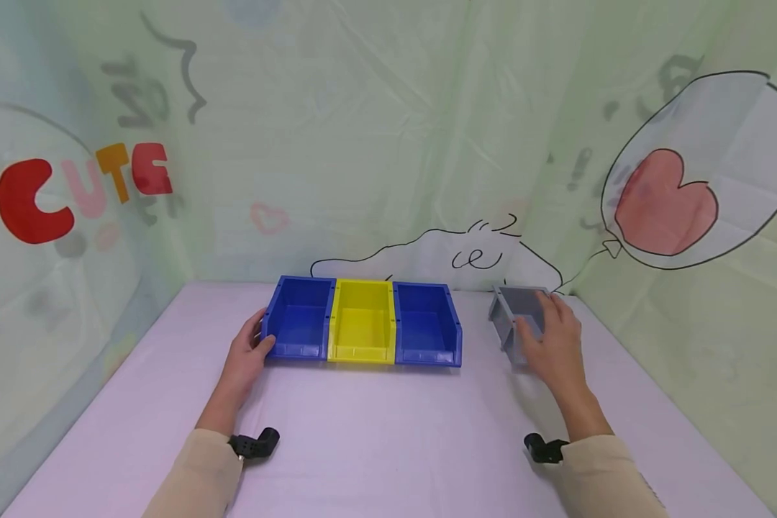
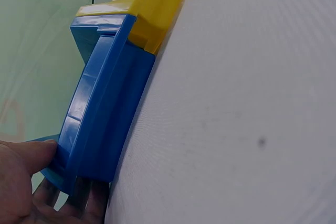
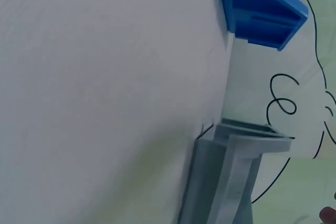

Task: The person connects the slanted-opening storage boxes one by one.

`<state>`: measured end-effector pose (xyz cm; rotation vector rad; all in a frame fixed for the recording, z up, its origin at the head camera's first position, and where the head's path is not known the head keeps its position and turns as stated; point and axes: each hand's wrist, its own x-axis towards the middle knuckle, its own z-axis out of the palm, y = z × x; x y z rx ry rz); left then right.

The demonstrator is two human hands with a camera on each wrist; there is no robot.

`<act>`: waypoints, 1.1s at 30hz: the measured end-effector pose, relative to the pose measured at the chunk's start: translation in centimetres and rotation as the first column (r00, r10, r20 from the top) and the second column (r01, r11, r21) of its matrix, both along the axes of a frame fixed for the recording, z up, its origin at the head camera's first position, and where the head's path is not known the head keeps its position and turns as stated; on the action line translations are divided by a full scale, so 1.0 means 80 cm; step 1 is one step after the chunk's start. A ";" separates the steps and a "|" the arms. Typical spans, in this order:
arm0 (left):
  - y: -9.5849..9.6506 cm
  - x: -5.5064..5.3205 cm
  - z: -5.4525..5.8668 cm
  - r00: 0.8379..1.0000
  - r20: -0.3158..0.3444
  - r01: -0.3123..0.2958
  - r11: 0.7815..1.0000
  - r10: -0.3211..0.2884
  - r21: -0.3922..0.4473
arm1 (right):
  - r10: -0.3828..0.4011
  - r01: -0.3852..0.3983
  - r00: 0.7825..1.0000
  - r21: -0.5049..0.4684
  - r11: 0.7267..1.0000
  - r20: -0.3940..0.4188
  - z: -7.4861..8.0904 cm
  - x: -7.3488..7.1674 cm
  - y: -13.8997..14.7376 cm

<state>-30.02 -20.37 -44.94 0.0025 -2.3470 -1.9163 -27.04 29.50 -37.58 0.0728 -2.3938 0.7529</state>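
In the head view, a row of three open-fronted plastic bins stands side by side: a left blue bin (image 1: pixel 298 324), a yellow bin (image 1: pixel 362 324) and a right blue bin (image 1: pixel 426 324). My left hand (image 1: pixel 244 360) grips the outer side of the left blue bin. In the left wrist view, the thumb (image 2: pixel 39 156) presses near its front corner, with the fingers on the outside. To the right, a separate grey bin (image 1: pixel 505 316) lies partly hidden under my right hand (image 1: pixel 557 349), whose fingers are spread over it. The right wrist view shows a fingertip (image 3: pixel 328 215) above the grey bin.
The bins stand near the back of a table with a pale lilac cloth (image 1: pixel 362 446). A gap separates the grey bin from the row. Close behind hangs a light green curtain (image 1: pixel 375 144) with drawings, which also encloses both sides.
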 end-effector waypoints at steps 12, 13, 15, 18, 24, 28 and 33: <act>0.002 0.001 -0.001 1.000 0.020 -0.014 1.000 0.014 -0.011 | -0.145 0.166 0.969 -0.092 0.982 0.197 -0.017 -0.010 0.049; 0.002 0.000 -0.001 1.000 0.020 -0.017 1.000 0.017 -0.013 | -0.152 0.176 0.966 -0.099 0.979 0.211 -0.018 -0.012 0.053; 0.002 0.000 0.000 1.000 0.013 -0.019 1.000 0.020 -0.018 | -0.162 0.191 0.961 -0.116 0.975 0.225 -0.020 -0.016 0.060; 0.003 0.001 0.003 1.000 0.005 -0.022 1.000 0.022 -0.017 | -0.170 0.207 0.955 -0.139 0.968 0.243 -0.024 -0.020 0.068; 0.002 -0.001 0.006 1.000 0.003 -0.020 1.000 0.020 -0.018 | -0.180 0.235 0.942 -0.176 0.956 0.282 -0.030 -0.029 0.077; 0.002 -0.002 0.004 1.000 0.003 -0.023 1.000 0.024 -0.011 | -0.150 0.217 0.930 -0.171 0.961 0.336 -0.030 -0.035 0.082; 0.001 -0.002 0.004 1.000 0.009 -0.019 1.000 0.019 -0.007 | -0.101 0.190 0.901 -0.174 0.966 0.422 -0.026 -0.040 0.091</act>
